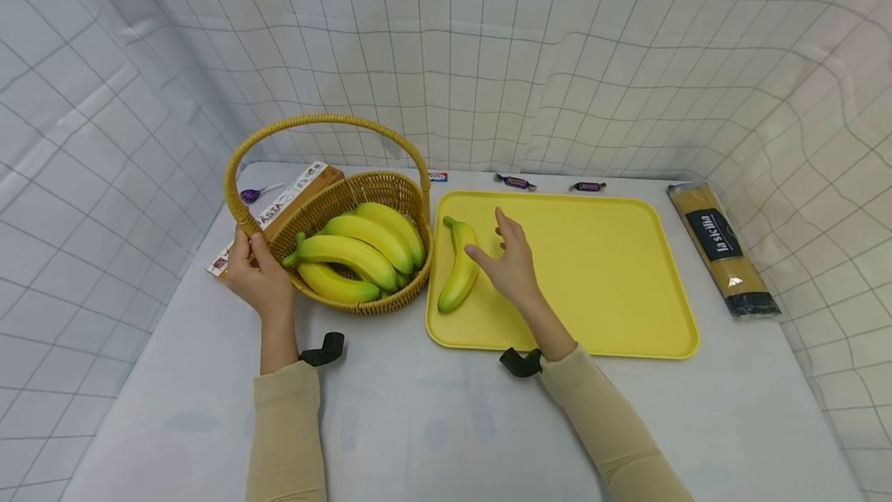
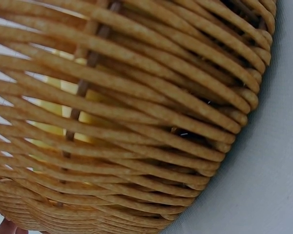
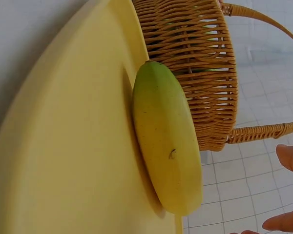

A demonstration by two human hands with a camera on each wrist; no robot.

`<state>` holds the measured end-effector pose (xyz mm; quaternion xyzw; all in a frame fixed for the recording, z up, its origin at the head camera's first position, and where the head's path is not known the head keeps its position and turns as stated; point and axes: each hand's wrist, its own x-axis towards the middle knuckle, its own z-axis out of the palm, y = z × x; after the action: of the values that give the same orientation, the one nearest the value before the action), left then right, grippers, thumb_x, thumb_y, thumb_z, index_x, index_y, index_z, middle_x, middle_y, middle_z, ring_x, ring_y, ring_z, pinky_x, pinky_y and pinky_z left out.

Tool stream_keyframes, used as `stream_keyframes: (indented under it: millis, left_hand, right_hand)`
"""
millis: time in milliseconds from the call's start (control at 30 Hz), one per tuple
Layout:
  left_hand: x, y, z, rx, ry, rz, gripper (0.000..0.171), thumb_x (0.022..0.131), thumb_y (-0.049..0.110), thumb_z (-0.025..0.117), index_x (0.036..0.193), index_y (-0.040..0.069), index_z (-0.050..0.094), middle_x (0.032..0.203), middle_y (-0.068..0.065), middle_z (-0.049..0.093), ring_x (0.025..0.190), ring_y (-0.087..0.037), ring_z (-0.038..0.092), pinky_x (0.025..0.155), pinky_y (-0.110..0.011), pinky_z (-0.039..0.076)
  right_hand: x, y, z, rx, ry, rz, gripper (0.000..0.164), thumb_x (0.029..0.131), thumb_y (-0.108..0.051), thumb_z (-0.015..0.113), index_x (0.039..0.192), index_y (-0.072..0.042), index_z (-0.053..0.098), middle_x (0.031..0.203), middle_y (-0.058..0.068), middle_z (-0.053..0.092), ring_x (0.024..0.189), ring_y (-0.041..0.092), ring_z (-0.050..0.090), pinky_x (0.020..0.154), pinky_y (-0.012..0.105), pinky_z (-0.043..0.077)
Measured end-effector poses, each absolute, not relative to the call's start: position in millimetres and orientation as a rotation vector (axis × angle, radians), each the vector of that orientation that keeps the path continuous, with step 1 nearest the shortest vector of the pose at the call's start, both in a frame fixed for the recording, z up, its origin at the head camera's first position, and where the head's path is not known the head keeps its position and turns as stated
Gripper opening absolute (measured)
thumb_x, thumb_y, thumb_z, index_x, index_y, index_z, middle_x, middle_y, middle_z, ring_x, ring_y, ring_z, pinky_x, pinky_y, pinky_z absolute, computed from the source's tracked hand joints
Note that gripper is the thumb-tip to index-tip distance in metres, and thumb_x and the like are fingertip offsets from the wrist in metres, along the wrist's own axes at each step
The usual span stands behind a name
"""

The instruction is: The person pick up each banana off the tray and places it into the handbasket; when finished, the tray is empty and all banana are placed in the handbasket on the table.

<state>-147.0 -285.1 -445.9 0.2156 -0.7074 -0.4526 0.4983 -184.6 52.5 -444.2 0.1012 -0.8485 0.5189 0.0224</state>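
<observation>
A wicker basket [image 1: 390,302] with a tall arched handle stands left of centre, holding several yellow-green bananas [image 1: 358,242]. My left hand [image 1: 259,273] grips the basket at the left foot of its handle, thumb and fingers around it. In the left wrist view the woven basket wall [image 2: 136,107] fills most of the picture. One banana [image 1: 460,266] lies on the left side of a yellow tray [image 1: 592,277], close to the basket. Over the tray, just right of that banana, my right hand [image 1: 512,258] is held with thumb and fingers spread, nothing between them.
Behind the basket lies a long pasta box [image 1: 307,184], with a purple lollipop [image 1: 251,195] beside it. Two purple wrapped candies [image 1: 516,181] lie beyond the tray. A spaghetti packet [image 1: 721,246] is at the right. Grid-patterned curtains [image 1: 488,60] rise around the white table [image 1: 432,424].
</observation>
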Motion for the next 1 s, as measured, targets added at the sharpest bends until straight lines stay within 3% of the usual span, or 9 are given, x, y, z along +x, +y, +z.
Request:
stream_keyframes:
  millis: [467, 767, 1000]
  left_hand:
    - [-147.1, -285.4, -447.0, 0.529, -1.722, -1.085, 0.028, 0.099, 0.019, 0.053, 0.112, 0.001, 0.069, 0.085, 0.022, 0.05, 0.078, 0.008, 0.046, 0.071, -0.012, 0.037]
    - [-147.9, -286.6, -447.6, 0.514, -1.72, -1.081, 0.028, 0.099, 0.019, 0.053, 0.106, -0.004, 0.068, 0.081, 0.023, 0.047, 0.076, 0.007, 0.044, 0.07, -0.013, 0.035]
    - [-147.2, -286.1, -447.6, 0.533, -1.715, -1.087, 0.028, 0.099, 0.018, 0.053, 0.111, -0.002, 0.069, 0.083, 0.023, 0.048, 0.078, 0.007, 0.045, 0.071, -0.012, 0.036]
  right_hand:
    - [-189.2, 43.7, -466.7, 0.222, -2.8, 1.583, 0.092, 0.089, -0.038, 0.069, 0.156, -0.004, 0.015, 0.154, 0.022, 0.028, 0.134, 0.036, 0.04, 0.111, 0.05, 0.035]
    - [-189.7, 38.8, -476.6, 0.208, -2.849, 1.552, 0.096, 0.088, -0.04, 0.069, 0.155, 0.0, 0.014, 0.152, 0.025, 0.031, 0.134, 0.036, 0.039, 0.114, 0.048, 0.031]
    - [-187.0, 33.9, -482.0, 0.231, -2.859, 1.516, 0.096, 0.087, -0.04, 0.07, 0.154, 0.003, 0.015, 0.152, 0.026, 0.03, 0.141, 0.038, 0.031, 0.116, 0.048, 0.027]
